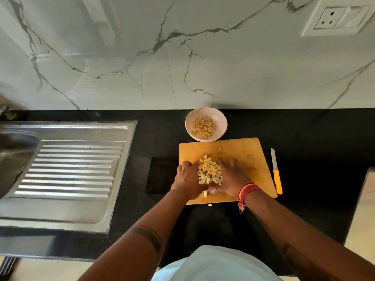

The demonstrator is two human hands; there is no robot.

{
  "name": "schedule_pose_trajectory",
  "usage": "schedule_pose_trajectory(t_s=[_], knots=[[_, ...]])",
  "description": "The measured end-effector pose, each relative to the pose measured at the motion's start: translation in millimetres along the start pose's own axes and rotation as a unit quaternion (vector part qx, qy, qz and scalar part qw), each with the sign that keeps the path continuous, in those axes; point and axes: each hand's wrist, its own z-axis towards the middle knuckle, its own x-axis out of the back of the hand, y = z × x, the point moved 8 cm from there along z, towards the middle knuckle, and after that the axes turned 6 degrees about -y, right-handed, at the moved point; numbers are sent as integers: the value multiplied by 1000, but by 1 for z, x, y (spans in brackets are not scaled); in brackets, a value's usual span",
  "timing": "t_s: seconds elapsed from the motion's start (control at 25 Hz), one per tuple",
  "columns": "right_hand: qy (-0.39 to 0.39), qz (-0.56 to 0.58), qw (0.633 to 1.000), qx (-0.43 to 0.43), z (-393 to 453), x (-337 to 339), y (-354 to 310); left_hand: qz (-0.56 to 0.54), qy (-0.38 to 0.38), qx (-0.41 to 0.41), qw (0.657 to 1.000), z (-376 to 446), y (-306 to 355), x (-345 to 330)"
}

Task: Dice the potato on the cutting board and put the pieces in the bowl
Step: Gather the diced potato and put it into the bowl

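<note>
A pile of pale diced potato pieces lies on the wooden cutting board. My left hand presses against the pile's left side and my right hand against its right side, cupping the pieces between them. One loose piece sits between my wrists, and another lies on the counter just off the board's near edge. A pink bowl with several diced pieces in it stands right behind the board.
A knife with a yellow handle lies on the black counter just right of the board. A steel sink drainboard fills the left side. A marble wall with a socket plate rises behind.
</note>
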Motion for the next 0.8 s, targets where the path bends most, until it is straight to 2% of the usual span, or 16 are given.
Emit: schedule_pose_trajectory(t_s=[0.12, 0.32, 0.56, 0.8], knots=[[10, 4, 1000, 11, 8, 9, -6, 48, -20, -1, 999, 4, 6, -5], [10, 5, 999, 38, 18, 20, -16, 34, -9, -10, 999, 15, 17, -2], [18, 18, 998, 58, 24, 22, -23, -41, 4, -12, 999, 28, 29, 0], [31, 108, 990, 80, 28, 33, -28, -142, -5, 34, 989, 37, 29, 12]])
